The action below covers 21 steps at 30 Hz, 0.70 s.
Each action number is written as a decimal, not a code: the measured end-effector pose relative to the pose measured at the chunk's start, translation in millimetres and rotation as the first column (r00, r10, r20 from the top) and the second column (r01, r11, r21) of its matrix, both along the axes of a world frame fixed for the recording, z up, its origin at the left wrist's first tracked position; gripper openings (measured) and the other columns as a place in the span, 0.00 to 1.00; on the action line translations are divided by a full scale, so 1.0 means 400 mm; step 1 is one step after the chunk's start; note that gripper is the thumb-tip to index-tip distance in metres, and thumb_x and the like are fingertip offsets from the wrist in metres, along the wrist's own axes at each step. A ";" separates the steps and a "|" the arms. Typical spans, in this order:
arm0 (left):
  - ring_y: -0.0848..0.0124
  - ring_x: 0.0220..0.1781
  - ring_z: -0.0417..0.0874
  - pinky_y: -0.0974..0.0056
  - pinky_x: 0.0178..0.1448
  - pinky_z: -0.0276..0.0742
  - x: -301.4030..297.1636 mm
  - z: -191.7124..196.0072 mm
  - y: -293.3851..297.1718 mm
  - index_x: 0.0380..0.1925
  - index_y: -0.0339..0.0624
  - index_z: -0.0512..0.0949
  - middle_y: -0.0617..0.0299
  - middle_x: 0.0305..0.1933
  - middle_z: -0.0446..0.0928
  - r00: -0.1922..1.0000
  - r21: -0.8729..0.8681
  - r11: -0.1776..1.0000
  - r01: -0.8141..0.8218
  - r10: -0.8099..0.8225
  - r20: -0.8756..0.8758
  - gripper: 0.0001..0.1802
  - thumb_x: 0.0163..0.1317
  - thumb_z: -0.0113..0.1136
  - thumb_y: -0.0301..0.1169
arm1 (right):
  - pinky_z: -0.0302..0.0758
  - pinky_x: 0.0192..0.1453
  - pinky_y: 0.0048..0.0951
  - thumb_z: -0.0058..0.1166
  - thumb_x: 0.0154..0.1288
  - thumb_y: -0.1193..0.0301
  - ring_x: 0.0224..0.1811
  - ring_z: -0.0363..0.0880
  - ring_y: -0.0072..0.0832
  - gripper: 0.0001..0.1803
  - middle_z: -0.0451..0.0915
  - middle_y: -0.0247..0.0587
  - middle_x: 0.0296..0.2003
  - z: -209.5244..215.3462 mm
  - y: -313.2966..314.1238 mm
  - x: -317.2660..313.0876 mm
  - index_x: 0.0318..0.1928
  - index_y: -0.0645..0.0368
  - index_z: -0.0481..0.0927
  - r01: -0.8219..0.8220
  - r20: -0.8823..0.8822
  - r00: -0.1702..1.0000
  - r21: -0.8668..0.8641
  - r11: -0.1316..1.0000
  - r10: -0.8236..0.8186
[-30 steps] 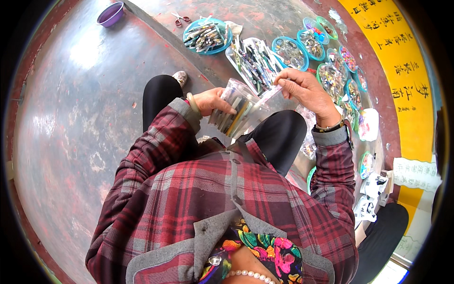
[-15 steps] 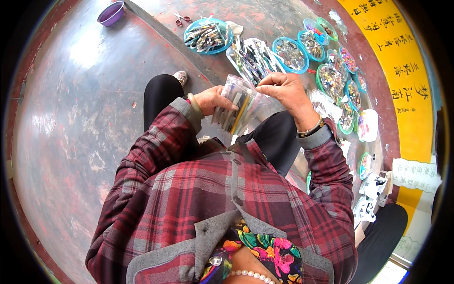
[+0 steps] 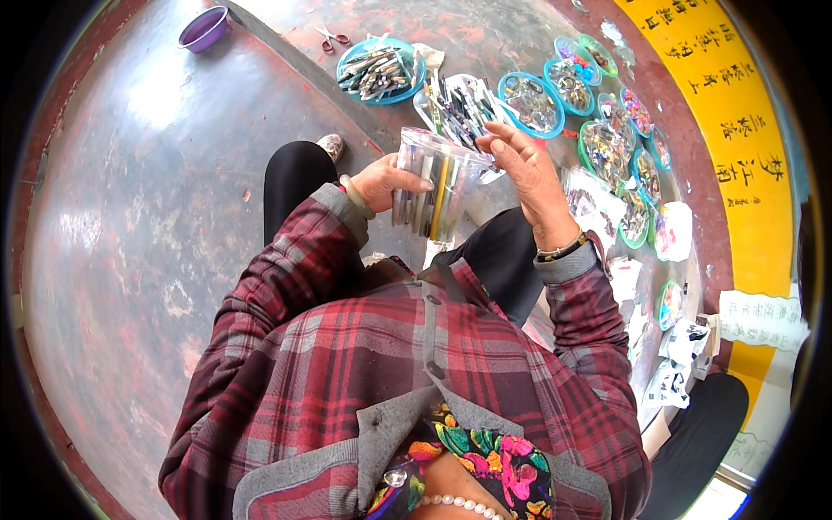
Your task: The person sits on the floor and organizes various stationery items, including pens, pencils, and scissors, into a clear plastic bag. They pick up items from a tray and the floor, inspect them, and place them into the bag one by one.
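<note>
Head view: my left hand (image 3: 381, 180) wraps the clear cup (image 3: 433, 186) of pens, held above my knees; right hand (image 3: 520, 160) hovers open at its rim. Cup looks thin, light, likely flexible and slick; best held mid-wall. Trays (image 3: 529, 102) crowd the right; bare floor (image 3: 130, 217) gives room left.

A red-and-grey plaid jacket (image 3: 416, 364), a purple bowl (image 3: 204, 28), blue-rimmed trays (image 3: 379, 69) and a yellow banner (image 3: 737, 113).

Red plaid jacket, black trousers
</note>
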<state>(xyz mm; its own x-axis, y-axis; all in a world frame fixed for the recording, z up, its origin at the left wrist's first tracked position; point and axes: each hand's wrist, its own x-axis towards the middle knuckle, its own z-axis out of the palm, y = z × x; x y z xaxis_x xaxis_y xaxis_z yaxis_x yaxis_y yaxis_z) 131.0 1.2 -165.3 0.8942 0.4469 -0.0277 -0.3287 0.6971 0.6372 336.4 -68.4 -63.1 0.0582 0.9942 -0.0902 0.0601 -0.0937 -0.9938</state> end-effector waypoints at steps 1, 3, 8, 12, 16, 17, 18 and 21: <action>0.65 0.51 0.78 0.59 0.58 0.70 0.001 -0.005 0.001 0.53 0.37 0.71 0.57 0.50 0.77 1.000 -0.005 1.000 -0.011 0.011 0.003 0.25 0.52 0.58 0.20 | 0.69 0.49 0.23 0.57 0.62 0.66 0.45 0.75 0.23 0.22 0.78 0.36 0.43 -0.017 -0.007 0.014 0.53 0.63 0.73 -0.027 -0.067 0.997 -0.015 1.000 0.026; 0.65 0.51 0.77 0.59 0.59 0.70 0.002 -0.012 0.003 0.53 0.37 0.71 0.56 0.50 0.77 0.999 -0.008 0.999 -0.031 0.031 0.011 0.25 0.52 0.58 0.20 | 0.68 0.51 0.23 0.57 0.62 0.66 0.46 0.74 0.21 0.19 0.78 0.34 0.45 -0.048 -0.022 0.012 0.51 0.62 0.75 -0.051 -0.217 0.975 -0.050 0.997 0.039; 0.65 0.52 0.77 0.58 0.60 0.69 0.006 -0.009 -0.001 0.53 0.37 0.71 0.56 0.50 0.76 0.999 -0.022 0.999 -0.049 0.050 0.022 0.24 0.52 0.58 0.20 | 0.70 0.46 0.21 0.57 0.62 0.69 0.41 0.75 0.18 0.15 0.80 0.33 0.41 -0.106 -0.036 -0.055 0.47 0.63 0.78 0.035 -0.470 0.879 -0.110 0.993 -0.083; 0.66 0.53 0.76 0.58 0.60 0.69 0.008 -0.009 -0.004 0.55 0.37 0.69 0.57 0.52 0.75 0.996 -0.027 0.996 -0.085 0.085 0.008 0.25 0.54 0.57 0.21 | 0.71 0.45 0.20 0.55 0.64 0.70 0.38 0.76 0.19 0.12 0.80 0.35 0.38 -0.134 -0.022 -0.072 0.43 0.65 0.80 0.205 -0.562 0.801 -0.062 0.977 -0.204; 0.67 0.53 0.76 0.58 0.59 0.70 0.005 0.003 -0.008 0.55 0.37 0.68 0.58 0.53 0.74 0.994 -0.016 0.994 -0.108 0.108 0.007 0.23 0.59 0.57 0.25 | 0.71 0.48 0.21 0.54 0.64 0.70 0.40 0.76 0.21 0.12 0.81 0.39 0.39 -0.140 -0.020 -0.073 0.44 0.66 0.79 0.256 -0.529 0.819 -0.014 0.967 -0.224; 0.67 0.53 0.76 0.59 0.59 0.70 0.003 0.006 -0.009 0.56 0.38 0.68 0.58 0.53 0.74 0.994 -0.010 0.994 -0.112 0.112 0.004 0.23 0.60 0.57 0.27 | 0.71 0.47 0.21 0.55 0.64 0.70 0.39 0.76 0.21 0.12 0.81 0.39 0.39 -0.141 -0.021 -0.073 0.43 0.67 0.79 0.270 -0.513 0.826 -0.008 0.963 -0.235; 0.68 0.53 0.76 0.59 0.59 0.71 0.001 0.010 -0.010 0.55 0.37 0.68 0.59 0.53 0.74 0.995 -0.015 0.995 -0.097 0.097 0.006 0.22 0.61 0.56 0.28 | 0.71 0.47 0.21 0.55 0.64 0.70 0.39 0.76 0.20 0.12 0.81 0.38 0.38 -0.138 -0.021 -0.076 0.43 0.67 0.79 0.294 -0.494 0.832 0.012 0.956 -0.250; 0.70 0.52 0.76 0.61 0.58 0.71 -0.008 0.013 -0.010 0.55 0.37 0.68 0.60 0.53 0.74 0.998 -0.018 0.998 -0.056 0.056 -0.002 0.21 0.62 0.56 0.30 | 0.72 0.46 0.21 0.56 0.63 0.70 0.38 0.76 0.20 0.13 0.81 0.38 0.38 -0.132 -0.022 -0.082 0.43 0.68 0.79 0.347 -0.432 0.854 0.059 0.936 -0.290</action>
<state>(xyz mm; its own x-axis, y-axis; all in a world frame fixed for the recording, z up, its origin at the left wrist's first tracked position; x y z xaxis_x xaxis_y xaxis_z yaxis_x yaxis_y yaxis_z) 127.8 -2.8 -160.1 0.8679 0.4954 -0.0371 -0.3667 0.6892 0.6250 303.8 -77.2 -115.9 0.3601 0.9317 -0.0481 -0.3658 0.0937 -0.9260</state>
